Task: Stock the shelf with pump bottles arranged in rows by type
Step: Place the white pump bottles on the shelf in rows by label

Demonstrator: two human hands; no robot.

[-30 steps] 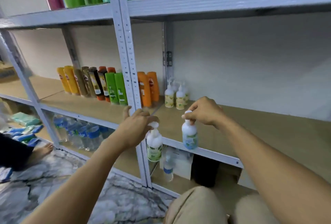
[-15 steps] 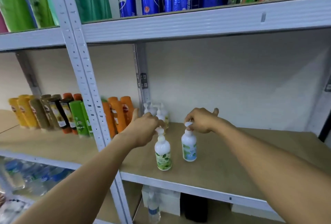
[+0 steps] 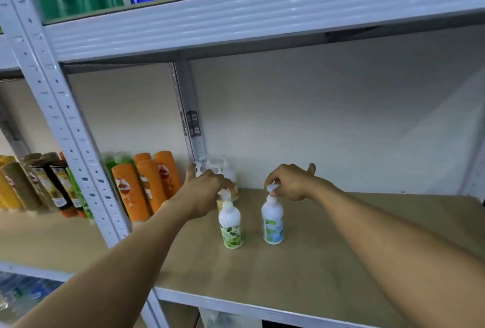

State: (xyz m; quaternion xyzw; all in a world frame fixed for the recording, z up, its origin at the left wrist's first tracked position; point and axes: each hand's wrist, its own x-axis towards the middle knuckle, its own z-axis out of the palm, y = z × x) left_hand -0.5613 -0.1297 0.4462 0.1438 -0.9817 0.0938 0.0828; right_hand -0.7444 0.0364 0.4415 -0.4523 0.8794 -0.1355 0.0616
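Two pump bottles are stood on the shelf (image 3: 315, 264). The green bottle (image 3: 231, 225) is pinched by the left hand (image 3: 207, 191), the blue bottle (image 3: 273, 222) by the right hand (image 3: 288, 183).

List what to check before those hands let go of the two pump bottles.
1. The green-label pump bottle stands upright on the shelf board: ok.
2. The blue-label pump bottle stands upright: ok.
3. The left hand grips the green one's pump, the right hand pinches the blue one's: ok.
4. Bottles apart, not touching: ok.
5. Types match the rear pump bottles: cannot tell, blurred and partly hidden.
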